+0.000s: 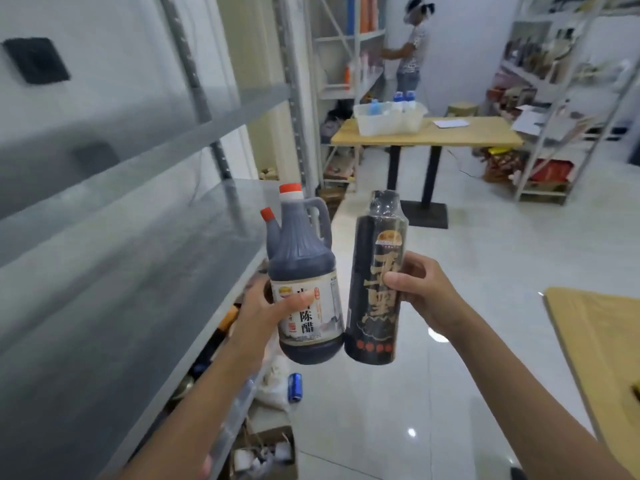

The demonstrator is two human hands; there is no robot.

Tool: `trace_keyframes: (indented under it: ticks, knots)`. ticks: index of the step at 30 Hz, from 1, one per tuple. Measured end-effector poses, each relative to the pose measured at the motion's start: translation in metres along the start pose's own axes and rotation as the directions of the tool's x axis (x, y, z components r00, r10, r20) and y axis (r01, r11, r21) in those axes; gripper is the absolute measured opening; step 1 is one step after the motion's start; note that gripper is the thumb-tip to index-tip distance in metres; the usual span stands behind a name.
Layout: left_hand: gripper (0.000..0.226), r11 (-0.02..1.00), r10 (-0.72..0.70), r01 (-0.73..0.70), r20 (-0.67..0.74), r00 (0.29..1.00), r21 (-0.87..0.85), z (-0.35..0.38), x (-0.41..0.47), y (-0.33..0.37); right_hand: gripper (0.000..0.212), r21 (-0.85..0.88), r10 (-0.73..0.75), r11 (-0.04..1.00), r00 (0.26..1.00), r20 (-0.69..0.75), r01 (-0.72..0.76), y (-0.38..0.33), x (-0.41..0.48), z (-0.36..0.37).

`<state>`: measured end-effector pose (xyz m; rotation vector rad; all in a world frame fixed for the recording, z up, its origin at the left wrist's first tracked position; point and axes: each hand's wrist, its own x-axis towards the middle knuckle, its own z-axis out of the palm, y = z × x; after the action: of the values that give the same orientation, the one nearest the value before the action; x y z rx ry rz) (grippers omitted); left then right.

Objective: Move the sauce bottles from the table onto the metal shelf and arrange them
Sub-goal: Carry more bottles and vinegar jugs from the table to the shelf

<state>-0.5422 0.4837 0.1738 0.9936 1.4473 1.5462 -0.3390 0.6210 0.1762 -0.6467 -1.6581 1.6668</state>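
Note:
My left hand (268,308) grips a dark vinegar jug (304,271) with a handle, a red-and-white cap and a white label. Behind the jug a second, smaller bottle with a red cap (271,223) pokes up; whether the same hand holds it I cannot tell. My right hand (420,289) holds a tall black sauce bottle (375,282) with gold characters, upright. Both bottles hang in the air just right of the grey metal shelf (145,258), whose middle board lies bare on the left.
A wooden table corner (599,337) is at the right edge. Farther back stands another wooden table (478,133) with a plastic bin (388,117), and a person by white shelving (346,46). A blue can (295,386) and a box lie on the floor under the shelf.

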Motion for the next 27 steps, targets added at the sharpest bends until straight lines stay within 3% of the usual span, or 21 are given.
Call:
trace_keyframes:
  ticks: [5,9,12,17,20,27]
  knots:
    - [0.072,0.995,-0.103,0.095,0.26,0.96,0.043,0.089,0.023,-0.026,0.044,-0.026,0.07,0.996,0.962,-0.265,-0.08,0.013,-0.074,-0.075]
    - [0.074,0.982,-0.182,0.131,0.496,0.849,0.137,0.193,0.021,-0.051,0.05,-0.007,0.127,0.988,0.846,-0.518,-0.152,0.02,-0.166,-0.139]
    - [0.068,0.972,-0.235,0.15,0.662,0.712,0.183,0.273,0.002,-0.076,0.055,0.025,0.168,0.979,0.721,-0.673,-0.204,0.024,-0.245,-0.175]
    - [0.073,0.952,-0.305,0.153,0.838,0.453,0.264,0.388,-0.054,-0.121,0.069,0.128,0.23,0.961,0.445,-0.866,-0.246,0.037,-0.369,-0.208]
    - [0.083,0.944,-0.329,0.096,0.888,0.323,0.315,0.437,-0.087,-0.152,0.072,0.192,0.26,0.952,0.296,-0.919,-0.239,0.044,-0.429,-0.214]
    - [0.077,0.925,-0.36,-0.109,0.931,0.054,0.364,0.488,-0.145,-0.214,0.071,0.285,0.295,0.937,0.018,-0.955,-0.203,0.055,-0.513,-0.196]
